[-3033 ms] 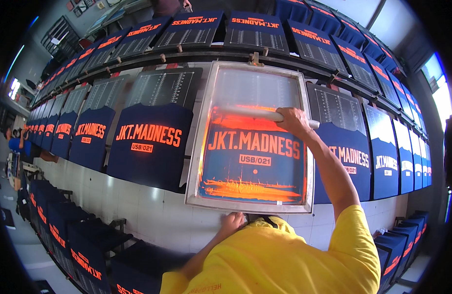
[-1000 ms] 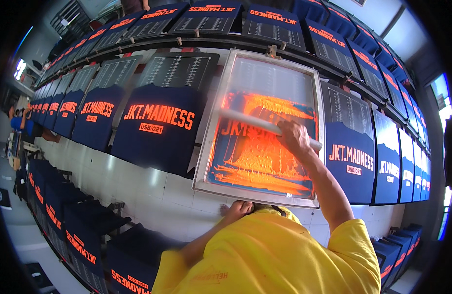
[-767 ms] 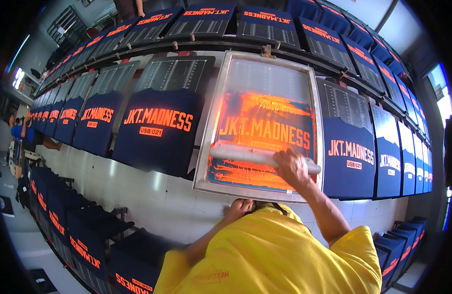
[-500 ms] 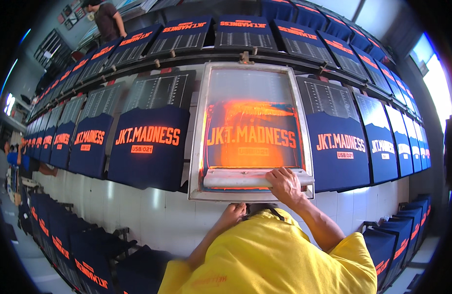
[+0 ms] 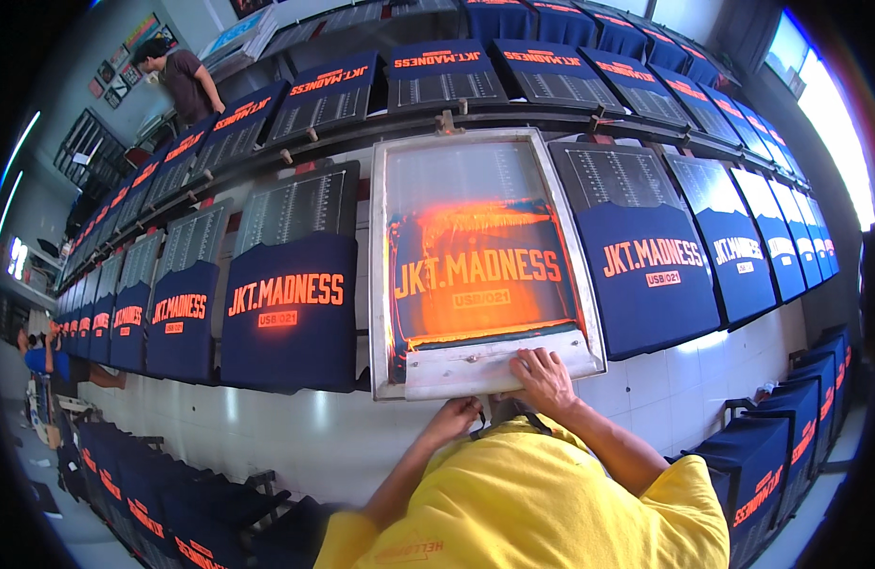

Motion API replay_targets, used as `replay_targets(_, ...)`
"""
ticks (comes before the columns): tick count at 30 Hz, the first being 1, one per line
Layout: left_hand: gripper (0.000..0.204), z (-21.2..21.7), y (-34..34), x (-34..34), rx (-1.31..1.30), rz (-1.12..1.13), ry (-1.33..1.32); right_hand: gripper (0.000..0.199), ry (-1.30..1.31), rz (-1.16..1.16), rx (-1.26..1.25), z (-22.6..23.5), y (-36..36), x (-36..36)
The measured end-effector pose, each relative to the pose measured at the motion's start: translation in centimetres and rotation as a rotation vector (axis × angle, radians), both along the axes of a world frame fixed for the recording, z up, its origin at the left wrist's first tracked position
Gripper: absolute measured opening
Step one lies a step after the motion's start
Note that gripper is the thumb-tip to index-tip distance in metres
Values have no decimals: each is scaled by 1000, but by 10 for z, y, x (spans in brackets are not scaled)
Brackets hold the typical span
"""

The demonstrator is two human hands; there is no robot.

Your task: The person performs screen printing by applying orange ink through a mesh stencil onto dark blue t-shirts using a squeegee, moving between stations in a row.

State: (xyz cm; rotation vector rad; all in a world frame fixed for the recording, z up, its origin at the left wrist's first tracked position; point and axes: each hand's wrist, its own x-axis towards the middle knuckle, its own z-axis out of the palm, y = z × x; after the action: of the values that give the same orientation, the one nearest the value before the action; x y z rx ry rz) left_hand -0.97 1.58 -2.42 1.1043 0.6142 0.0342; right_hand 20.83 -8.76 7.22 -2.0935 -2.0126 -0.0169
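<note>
A screen-printing frame (image 5: 381, 275) with a pale metal border lies over one board. Bright orange ink (image 5: 471, 228) is smeared on its mesh, around lettering and a small box. My right hand (image 5: 544, 381) is closed on the handle of a wide pale squeegee (image 5: 456, 364). The squeegee leans toward me at the frame's near end, its blade edge along the ink. Just below the frame's near edge, my left hand (image 5: 454, 419) is closed near my body beside a dark strap; what it holds, if anything, I cannot make out.
Navy shirts with orange print lie on boards either side, one left (image 5: 288, 332) and one right (image 5: 637, 318). Behind runs a rail (image 5: 338, 136) with another row of shirts. A person (image 5: 182, 81) stands far left. More shirts (image 5: 774, 455) hang low at right.
The squeegee has tipped down toward me, so its flat face now shows at the frame's near end. My right hand has moved slightly nearer with it. The view has turned a little.
</note>
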Motion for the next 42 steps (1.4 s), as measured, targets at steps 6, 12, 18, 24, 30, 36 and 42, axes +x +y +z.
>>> replay_targets(6, 23, 13, -1, 3, 121, -6, 44, 65, 32, -25, -31, -1, -8, -7)
replay_targets(12, 28, 45, 11, -4, 214, -215, 252, 46, 257, -202, 173, 18, -12, 23)
replay_targets(18, 27, 133, 68, -65, 279, 225, 137, 34, 265, -755, 223, -12, -37, 104)
replay_targets(24, 29, 61, 116, -90, 1165, 389, 594, 27, 782, -918, 317, -60, -34, 122)
replay_targets(30, 26, 54, 124, -82, 906, 448, 578, 25, 815, -951, 463, -93, -34, 138)
replay_targets(36, 27, 50, 128, -85, 853, 446, 621, 23, 936, -939, 531, -83, -33, 135)
replay_targets(42, 28, 26, 132, -98, 946, 475, 584, 20, 765, -945, 518, -77, -29, 126)
